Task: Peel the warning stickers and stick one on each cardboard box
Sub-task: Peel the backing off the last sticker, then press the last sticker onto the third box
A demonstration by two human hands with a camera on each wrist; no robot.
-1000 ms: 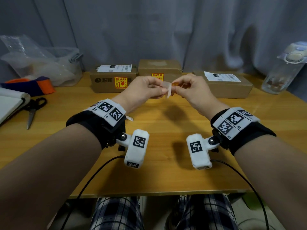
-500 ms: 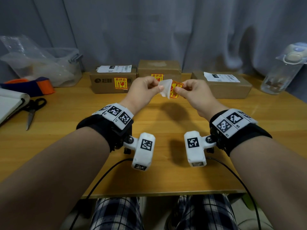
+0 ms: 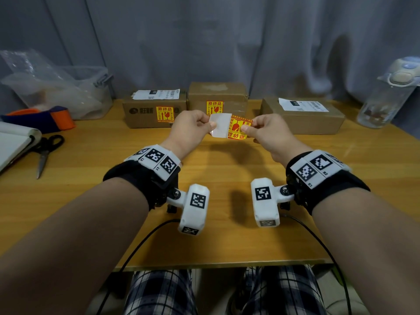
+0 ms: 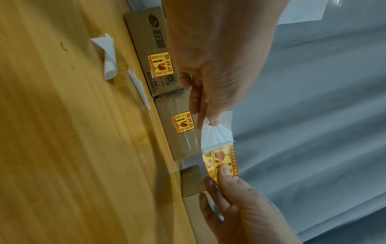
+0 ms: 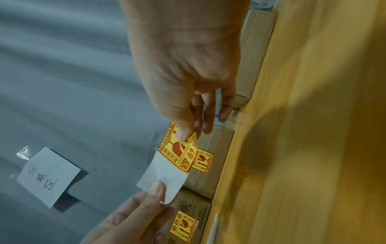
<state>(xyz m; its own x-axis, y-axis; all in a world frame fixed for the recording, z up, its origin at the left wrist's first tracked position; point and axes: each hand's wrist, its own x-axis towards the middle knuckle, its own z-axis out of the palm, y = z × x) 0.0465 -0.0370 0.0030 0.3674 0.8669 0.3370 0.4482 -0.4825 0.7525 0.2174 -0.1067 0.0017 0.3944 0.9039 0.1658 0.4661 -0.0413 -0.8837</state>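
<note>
Above the table's middle, my left hand (image 3: 205,126) pinches the white backing paper (image 3: 220,128) while my right hand (image 3: 246,128) pinches the yellow-and-red warning sticker (image 3: 238,130). The two are partly peeled apart, still joined along one edge (image 5: 167,158). Three cardboard boxes stand in a row at the back: the left box (image 3: 145,114) and the middle box (image 3: 218,96) each carry a warning sticker on the front; the right box (image 3: 302,119) shows only a white shipping label. In the left wrist view the backing (image 4: 217,133) hangs from my thumb and finger above the sticker (image 4: 221,158).
Scissors (image 3: 45,151) and a notebook (image 3: 11,142) lie at the left, a plastic tub (image 3: 68,94) and an orange-blue item (image 3: 45,119) behind them. A water bottle (image 3: 384,96) stands at the far right. Two used backing scraps (image 4: 108,56) lie before the left box.
The hands have drawn apart: the white backing has come leftward off the sticker, exposing most of the yellow face. Both hands dropped slightly toward me.
</note>
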